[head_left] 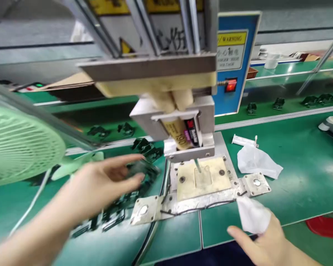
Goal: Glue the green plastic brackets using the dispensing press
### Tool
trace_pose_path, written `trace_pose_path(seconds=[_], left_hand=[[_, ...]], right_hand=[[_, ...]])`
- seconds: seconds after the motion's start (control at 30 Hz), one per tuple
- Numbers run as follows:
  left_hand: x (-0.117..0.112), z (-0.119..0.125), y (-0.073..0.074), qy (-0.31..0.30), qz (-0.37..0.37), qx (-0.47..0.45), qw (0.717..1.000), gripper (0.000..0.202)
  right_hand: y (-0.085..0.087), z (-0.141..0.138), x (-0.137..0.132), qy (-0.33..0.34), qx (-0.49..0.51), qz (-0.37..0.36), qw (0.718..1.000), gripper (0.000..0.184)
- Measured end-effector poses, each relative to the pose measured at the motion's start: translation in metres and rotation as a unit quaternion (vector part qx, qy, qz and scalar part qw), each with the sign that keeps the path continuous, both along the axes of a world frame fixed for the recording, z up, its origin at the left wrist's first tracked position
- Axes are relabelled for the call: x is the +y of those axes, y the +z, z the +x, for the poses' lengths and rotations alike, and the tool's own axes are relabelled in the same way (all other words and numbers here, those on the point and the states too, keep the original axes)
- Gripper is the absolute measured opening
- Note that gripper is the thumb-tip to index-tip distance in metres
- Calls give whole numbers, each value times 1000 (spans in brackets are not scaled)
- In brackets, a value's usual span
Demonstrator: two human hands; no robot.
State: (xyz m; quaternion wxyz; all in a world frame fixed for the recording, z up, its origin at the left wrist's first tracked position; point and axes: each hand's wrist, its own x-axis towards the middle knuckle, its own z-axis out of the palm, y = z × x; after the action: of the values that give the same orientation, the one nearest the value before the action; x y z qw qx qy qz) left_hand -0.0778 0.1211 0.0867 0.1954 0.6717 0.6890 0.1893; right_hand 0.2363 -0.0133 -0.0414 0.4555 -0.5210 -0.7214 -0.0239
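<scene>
left hand (108, 181) at a black part (143, 170), right hand (263, 242) gripping a white wipe (252, 216)

the black part sits just left of the fixture plate (183, 203), between the left hand's half-curled fingers and thumb; blur hides whether the grip is closed. the right hand pinches the white wipe at the plate's front right corner. more black parts (113, 216) lie left of the plate, a glue cartridge (183, 133) hangs over it, a crumpled wipe (258, 160) lies to its right, and a green fan (16, 147) stands far left.
</scene>
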Motion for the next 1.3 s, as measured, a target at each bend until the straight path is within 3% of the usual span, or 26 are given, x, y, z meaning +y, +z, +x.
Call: trace_pose_path(seconds=[0.07, 0.13, 0.2, 0.27, 0.37, 0.47, 0.57, 0.67, 0.7, 0.77, 0.83, 0.9, 0.93, 1.03, 1.13, 1.3], left_hand=[[-35, 17, -21, -83, -116, -71, 987, 57], [-67, 37, -40, -125, -158, -141, 969, 56], [-89, 53, -51, -136, -136, -196, 961, 51], [-97, 62, -56, -150, -94, -219, 960, 45], [-96, 67, -57, -197, -34, -210, 957, 37], [-95, 69, -60, -239, -7, -224, 945, 35], [-97, 72, -66, -285, 11, -284, 915, 43], [-95, 74, -75, -245, 80, -316, 913, 60], [-93, 73, -78, -224, 70, -321, 917, 66], [-86, 71, -84, -215, -39, -349, 912, 74], [-80, 69, -88, -249, -173, -390, 870, 78], [-75, 68, -91, -274, -239, -410, 836, 85], [-73, 68, -92, -274, -246, -413, 833, 85], [-68, 72, -96, -218, -231, -438, 841, 63], [-58, 79, -101, -140, -242, -488, 827, 37], [-40, 84, -105, -65, -264, -465, 842, 38]], right_hand=[[4, -29, 4, 94, 29, -39, 994, 44], [10, -48, 10, 193, 47, -99, 975, 65], [16, -57, 13, 248, 49, -177, 951, 82], [21, -58, 13, 269, 43, -255, 928, 86], [24, -54, 5, 257, 43, -308, 915, 78], [19, -51, -3, 199, 70, -341, 916, 48], [13, -50, -5, 205, 120, -368, 899, 28], [8, -46, -1, 210, 182, -381, 882, 19], [6, -44, 1, 197, 197, -385, 880, 17], [3, -38, 7, 168, 214, -392, 879, 16], [0, -33, 14, 160, 230, -398, 874, 21], [-1, -29, 22, 156, 258, -399, 866, 24], [-2, -27, 25, 153, 275, -398, 862, 26], [-1, -26, 34, 133, 325, -399, 847, 25], [1, -27, 40, 101, 322, -419, 843, 21], [4, -27, 42, 62, 274, -410, 868, 16]])
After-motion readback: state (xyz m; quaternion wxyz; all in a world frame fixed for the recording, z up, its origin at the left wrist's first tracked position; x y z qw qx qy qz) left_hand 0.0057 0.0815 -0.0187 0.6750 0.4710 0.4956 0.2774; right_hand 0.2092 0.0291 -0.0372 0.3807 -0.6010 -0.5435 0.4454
